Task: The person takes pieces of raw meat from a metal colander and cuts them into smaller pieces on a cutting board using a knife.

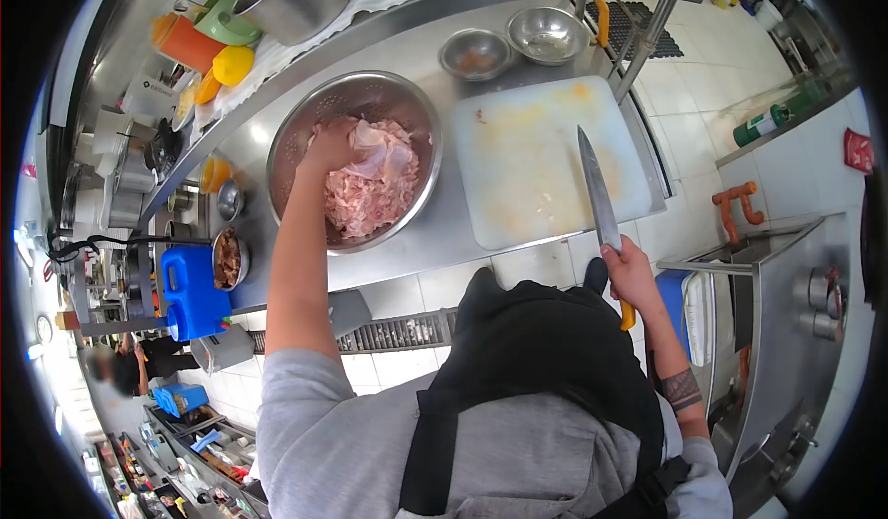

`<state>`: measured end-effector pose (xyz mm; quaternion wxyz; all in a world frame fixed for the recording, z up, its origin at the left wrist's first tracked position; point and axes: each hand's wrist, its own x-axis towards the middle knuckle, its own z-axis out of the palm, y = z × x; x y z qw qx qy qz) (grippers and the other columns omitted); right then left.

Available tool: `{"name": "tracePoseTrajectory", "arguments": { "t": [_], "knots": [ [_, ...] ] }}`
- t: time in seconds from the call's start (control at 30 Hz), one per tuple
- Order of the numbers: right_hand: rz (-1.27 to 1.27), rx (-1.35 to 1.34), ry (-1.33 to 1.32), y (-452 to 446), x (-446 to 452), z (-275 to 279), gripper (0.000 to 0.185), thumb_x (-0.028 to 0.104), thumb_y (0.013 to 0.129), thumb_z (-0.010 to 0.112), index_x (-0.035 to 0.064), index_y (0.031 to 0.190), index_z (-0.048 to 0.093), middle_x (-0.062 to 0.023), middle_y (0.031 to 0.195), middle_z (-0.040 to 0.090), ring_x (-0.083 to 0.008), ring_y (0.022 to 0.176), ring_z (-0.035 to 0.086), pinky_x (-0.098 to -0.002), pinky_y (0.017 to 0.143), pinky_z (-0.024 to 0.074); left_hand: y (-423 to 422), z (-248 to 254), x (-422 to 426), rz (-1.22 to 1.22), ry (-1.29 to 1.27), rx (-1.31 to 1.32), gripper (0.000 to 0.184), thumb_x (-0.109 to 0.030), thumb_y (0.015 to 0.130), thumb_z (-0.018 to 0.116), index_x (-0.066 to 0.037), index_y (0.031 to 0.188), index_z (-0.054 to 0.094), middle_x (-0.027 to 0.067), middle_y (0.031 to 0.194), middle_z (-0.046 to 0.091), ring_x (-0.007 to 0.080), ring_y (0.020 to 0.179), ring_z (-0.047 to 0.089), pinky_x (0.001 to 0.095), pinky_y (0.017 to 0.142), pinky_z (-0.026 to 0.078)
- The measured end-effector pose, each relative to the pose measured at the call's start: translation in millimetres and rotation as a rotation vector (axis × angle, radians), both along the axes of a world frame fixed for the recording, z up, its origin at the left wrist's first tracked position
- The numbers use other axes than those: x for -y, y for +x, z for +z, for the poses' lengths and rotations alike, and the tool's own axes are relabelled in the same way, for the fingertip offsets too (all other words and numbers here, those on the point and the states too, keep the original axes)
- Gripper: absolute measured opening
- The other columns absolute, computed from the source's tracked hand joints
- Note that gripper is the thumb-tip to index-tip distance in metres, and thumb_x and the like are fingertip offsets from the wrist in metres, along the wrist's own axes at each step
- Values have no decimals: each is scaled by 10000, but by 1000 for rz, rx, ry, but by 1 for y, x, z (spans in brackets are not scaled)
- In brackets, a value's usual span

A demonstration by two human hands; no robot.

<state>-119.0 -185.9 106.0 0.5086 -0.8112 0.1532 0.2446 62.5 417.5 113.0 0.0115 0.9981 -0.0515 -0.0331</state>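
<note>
In the head view, the person's left hand [335, 147] reaches into the colander [294, 154], on the raw meat [377, 191] heaped there. The fingertips sink among the pieces, so whether they pinch one or lie loose cannot be told. The right hand [631, 277] is closed round the handle of the knife [599, 191], its blade over the right part of the board [518, 149], tip pointing away from the body.

The step in hand seems to be sorting or taking hold of meat, with the knife at the ready. Lifting a piece out would call for a sure grip and a rise above the rim before any sideways move, the blade well off the left hand.

Between colander and board runs only a narrow strip of table [433, 243]. The board's middle offers open room; two bowls [474, 55] [548, 36] sit just beyond its far edge, and the table ends just beside its right edge.
</note>
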Motion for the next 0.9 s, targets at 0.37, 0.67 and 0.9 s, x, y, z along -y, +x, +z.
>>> {"name": "tracePoseTrajectory", "arguments": {
  "t": [0.37, 0.67, 0.9],
  "knots": [
    [-28, 11, -24, -14, 10, -2, 237, 239, 1096, 591, 11, 1032, 577, -71, 649, 579, -173, 434, 565, -361, 435, 457, 11, 20, 22, 158, 192, -110, 717, -365, 801, 907, -66, 1410, 676, 167, 1316, 750, 341, 1206, 720, 430, 1009, 579],
    [-49, 4, -21, -5, 20, -10, 217, 229, 1093, 589, 12, 1087, 593, -70, 670, 579, -167, 430, 568, -346, 426, 466, -49, 118, 2, 564, -1525, 172, 578, -243, 936, 836, 29, 1407, 642, 97, 1091, 757, 178, 855, 683, 327, 727, 569],
    [3, 3, -2, 0, 6, -11, 226, 236, 1089, 591, 10, 1093, 604, -72, 663, 577, -158, 434, 552, -347, 430, 464, -85, 53, -19, 195, -45, 203, 645, -129, 790, 845, -37, 1402, 666, 287, 1297, 701, 435, 1264, 655, 453, 1100, 522]
  ]
}}
